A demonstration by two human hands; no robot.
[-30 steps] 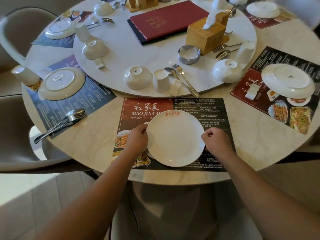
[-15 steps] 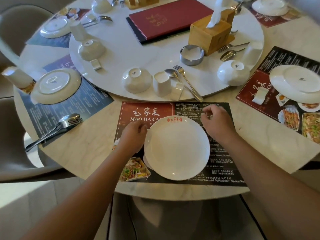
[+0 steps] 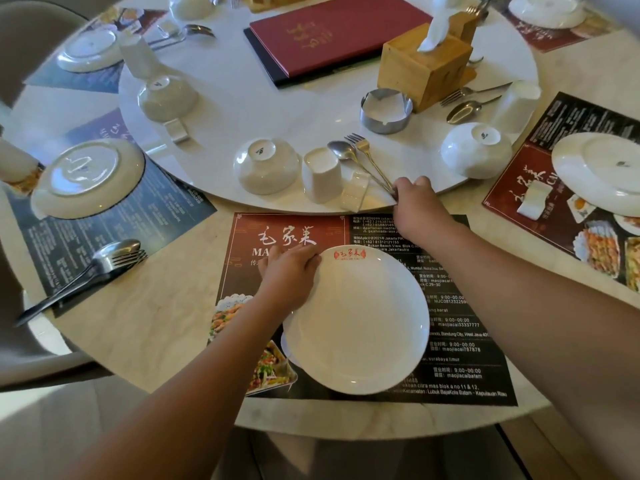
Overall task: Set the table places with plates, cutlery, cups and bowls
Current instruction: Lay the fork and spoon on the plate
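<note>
A white plate (image 3: 356, 323) with a red logo lies face up on the dark placemat (image 3: 460, 341) in front of me. My left hand (image 3: 289, 271) grips its upper left rim. My right hand (image 3: 414, 199) is at the edge of the white turntable (image 3: 242, 98), fingers closed on the handle ends of a fork (image 3: 363, 150) and a spoon (image 3: 341, 152) lying there. Beside them stand an upside-down white cup (image 3: 320, 174), an upside-down bowl (image 3: 265, 166) and a small white cutlery rest (image 3: 355, 192).
Place settings left and right hold upside-down plates (image 3: 86, 176) (image 3: 602, 171). A fork and spoon (image 3: 86, 271) lie on the left placemat. The turntable carries a red menu (image 3: 332, 32), a wooden tissue box (image 3: 422, 67), a metal ashtray (image 3: 386, 110) and another bowl (image 3: 476, 150).
My right hand let go of the plate's right rim and reached forward to the fork and spoon on the turntable's edge. My left hand stayed on the plate.
</note>
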